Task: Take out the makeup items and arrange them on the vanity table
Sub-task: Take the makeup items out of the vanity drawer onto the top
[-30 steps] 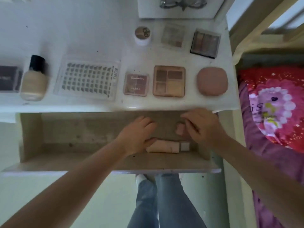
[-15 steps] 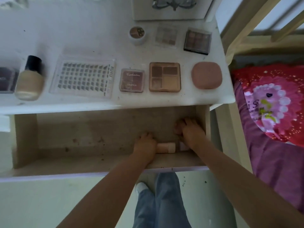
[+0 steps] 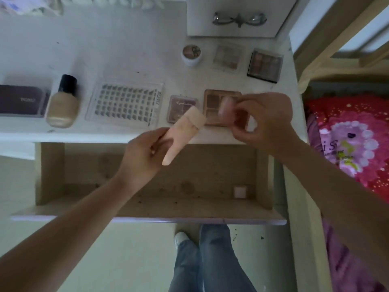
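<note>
Down nearest us, the open drawer (image 3: 147, 205) shows one small pale square item (image 3: 239, 192) by its right wall, apart from both hands. Above the drawer, the left hand (image 3: 140, 153) has its fingers curled round a peach squeeze tube (image 3: 183, 135), cap end tilted up toward the table edge. Just to the right, the right hand (image 3: 266, 120) pinches a small pink item (image 3: 224, 108) between thumb and fingertips, right over the tan four-pan palette (image 3: 212, 102); what that pink item is, I can't tell through the blur.

Beyond the hands, the vanity table (image 3: 126, 55) carries a row: dark box (image 3: 21, 100), foundation bottle (image 3: 63, 102), lash tray (image 3: 126, 104), small pink compact (image 3: 179, 104). Farther back sit a little round pot (image 3: 191, 54), a clear palette (image 3: 228, 56) and a dark palette (image 3: 264, 65).

The risks, as I read it: both hands are loaded and close together, so a nudge could knock tube against pink item. That row looks crowded, so setting either piece down there could shove a palette, and a round tube laid near the edge may roll back into the drawer. And that square item could easily be left behind.
</note>
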{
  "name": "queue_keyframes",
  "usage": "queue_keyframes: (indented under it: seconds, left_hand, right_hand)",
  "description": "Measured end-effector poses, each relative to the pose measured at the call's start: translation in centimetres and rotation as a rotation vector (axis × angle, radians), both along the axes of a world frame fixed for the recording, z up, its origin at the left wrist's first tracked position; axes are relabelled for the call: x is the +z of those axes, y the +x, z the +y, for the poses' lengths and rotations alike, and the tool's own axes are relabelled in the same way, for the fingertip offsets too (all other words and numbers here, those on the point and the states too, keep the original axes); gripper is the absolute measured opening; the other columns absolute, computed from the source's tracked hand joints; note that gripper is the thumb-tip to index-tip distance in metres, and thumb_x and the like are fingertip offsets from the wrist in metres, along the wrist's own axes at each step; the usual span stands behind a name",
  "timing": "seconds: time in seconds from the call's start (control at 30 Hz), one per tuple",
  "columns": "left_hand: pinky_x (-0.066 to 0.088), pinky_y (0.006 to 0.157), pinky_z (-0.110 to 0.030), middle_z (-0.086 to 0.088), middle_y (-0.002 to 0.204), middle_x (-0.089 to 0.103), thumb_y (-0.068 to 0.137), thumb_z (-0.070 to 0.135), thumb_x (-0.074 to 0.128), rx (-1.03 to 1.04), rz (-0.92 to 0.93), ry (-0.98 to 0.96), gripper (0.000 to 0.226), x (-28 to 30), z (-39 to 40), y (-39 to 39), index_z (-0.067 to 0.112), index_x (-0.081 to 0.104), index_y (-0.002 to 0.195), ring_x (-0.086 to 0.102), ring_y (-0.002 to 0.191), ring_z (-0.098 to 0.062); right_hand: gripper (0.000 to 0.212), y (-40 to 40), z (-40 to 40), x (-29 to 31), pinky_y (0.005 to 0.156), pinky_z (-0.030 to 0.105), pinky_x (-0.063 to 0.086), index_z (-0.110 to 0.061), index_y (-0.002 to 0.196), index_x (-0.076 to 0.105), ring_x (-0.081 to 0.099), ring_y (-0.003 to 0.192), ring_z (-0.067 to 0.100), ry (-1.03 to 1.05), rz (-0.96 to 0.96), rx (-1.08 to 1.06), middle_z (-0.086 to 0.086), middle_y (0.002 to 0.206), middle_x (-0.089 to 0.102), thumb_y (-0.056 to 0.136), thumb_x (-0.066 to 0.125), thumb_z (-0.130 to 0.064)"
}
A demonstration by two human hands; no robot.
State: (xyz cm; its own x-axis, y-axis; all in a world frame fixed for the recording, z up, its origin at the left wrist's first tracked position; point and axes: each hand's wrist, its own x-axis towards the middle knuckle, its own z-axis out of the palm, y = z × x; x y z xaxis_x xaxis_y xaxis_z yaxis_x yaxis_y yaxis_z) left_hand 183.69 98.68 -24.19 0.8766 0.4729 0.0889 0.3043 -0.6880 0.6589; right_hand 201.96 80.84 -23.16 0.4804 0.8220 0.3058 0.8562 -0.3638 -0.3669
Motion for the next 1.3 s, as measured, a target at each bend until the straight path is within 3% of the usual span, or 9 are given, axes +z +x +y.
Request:
queue_keyframes:
  seconds: [0.17, 0.33, 0.5, 0.6, 0.77, 0.97, 1.1, 1.17, 1.3]
  left_hand:
    - [0.042, 0.068, -0.017, 0.000, 0.076, 0.058, 0.087, 0.012, 0.053, 0.301, -0.089, -0.179, 0.013, 2.1, 4.9, 6.1, 0.015, 0.065, 0.091, 0.053, 0.070, -0.008]
    - [0.047, 0.084, -0.034, -0.003, 0.086, 0.059, 0.090, 0.010, 0.049, 0.532, 0.009, -0.176, 0.024, 1.2, 8.1, 11.1, 0.000, 0.066, 0.104, 0.056, 0.084, -0.021]
    - [0.039, 0.086, -0.026, -0.017, 0.106, 0.065, 0.091, 0.011, 0.049, 0.549, 0.122, -0.115, 0.026, 0.0, 9.0, 14.6, -0.002, 0.063, 0.107, 0.057, 0.103, -0.029]
    - [0.033, 0.078, -0.021, -0.013, 0.110, 0.065, 0.092, 0.017, 0.051, 0.570, 0.183, -0.067, 0.025, -0.8, 9.1, 15.4, 0.000, 0.063, 0.106, 0.057, 0.105, -0.026]
    - [0.042, 0.084, -0.031, -0.010, 0.113, 0.064, 0.089, 0.028, 0.053, 0.543, 0.345, 0.092, 0.030, -0.8, 9.3, 15.4, 0.008, 0.062, 0.110, 0.057, 0.107, -0.028]
    - [0.039, 0.093, -0.040, -0.015, 0.121, 0.057, 0.087, 0.020, 0.053, 0.404, 0.189, 0.300, 0.041, -1.0, 6.2, 12.2, 0.006, 0.050, 0.126, 0.048, 0.114, -0.034]
    - [0.046, 0.070, -0.033, -0.019, 0.089, 0.065, 0.074, 0.010, 0.052, 0.019, -0.138, 0.413, 0.030, -3.4, 0.1, 5.4, -0.001, 0.061, 0.101, 0.061, 0.078, -0.034]
    - [0.043, 0.072, -0.033, -0.016, 0.089, 0.066, 0.077, 0.015, 0.049, -0.173, -0.066, 0.386, 0.030, -5.4, -2.7, 1.0, 0.002, 0.060, 0.102, 0.061, 0.077, -0.032]
    - [0.050, 0.068, -0.033, -0.012, 0.094, 0.067, 0.085, 0.029, 0.044, -0.288, 0.146, 0.383, 0.033, -9.1, -5.1, -6.8, 0.012, 0.047, 0.112, 0.062, 0.076, -0.032]
  right_hand:
    - [0.026, 6.0, 9.0, 1.0, 0.072, 0.028, 0.037, 0.003, 0.089, 0.065, 0.059, 0.077, 0.032, -0.217, 0.048, 0.093, 0.021, 0.083, 0.065, 0.077, 0.054, -0.017]
    - [0.015, 8.0, 11.7, -0.7, 0.070, 0.027, 0.039, 0.000, 0.089, 0.065, 0.056, 0.086, 0.027, -0.386, 0.120, 0.130, 0.017, 0.093, 0.063, 0.082, 0.054, -0.008]
    - [0.017, 9.3, 12.1, -1.7, 0.077, 0.040, 0.048, 0.002, 0.083, 0.067, 0.058, 0.086, 0.030, -0.398, 0.090, 0.184, 0.016, 0.094, 0.064, 0.081, 0.052, -0.007]
    - [0.017, 9.3, 11.5, -2.8, 0.075, 0.045, 0.047, 0.004, 0.082, 0.066, 0.056, 0.083, 0.032, -0.339, 0.089, 0.195, 0.020, 0.086, 0.061, 0.081, 0.051, -0.004]
    - [0.029, 8.1, 10.0, -2.5, 0.102, 0.045, 0.037, 0.001, 0.110, 0.063, 0.050, 0.114, 0.036, -0.253, 0.048, 0.145, 0.023, 0.120, 0.058, 0.090, 0.048, -0.014]
    - [0.018, 1.4, 1.7, -0.8, 0.073, 0.018, 0.044, 0.003, 0.087, 0.069, 0.064, 0.072, 0.022, 0.193, -0.026, 0.086, 0.015, 0.078, 0.070, 0.080, 0.058, -0.011]
    - [0.032, -4.4, -3.1, -3.5, 0.080, 0.025, 0.051, -0.005, 0.101, 0.065, 0.059, 0.076, 0.016, -0.406, 0.425, -0.016, 0.011, 0.091, 0.069, 0.083, 0.061, -0.031]
    - [0.037, -5.9, -4.6, -6.7, 0.077, 0.027, 0.046, -0.008, 0.110, 0.057, 0.058, 0.087, 0.020, -0.833, 0.597, -0.209, 0.011, 0.103, 0.064, 0.086, 0.058, -0.036]
    - [0.030, -8.4, -5.4, -11.9, 0.081, 0.032, 0.044, -0.001, 0.114, 0.049, 0.058, 0.098, 0.028, -1.064, 0.643, -0.380, 0.017, 0.110, 0.062, 0.093, 0.044, -0.021]
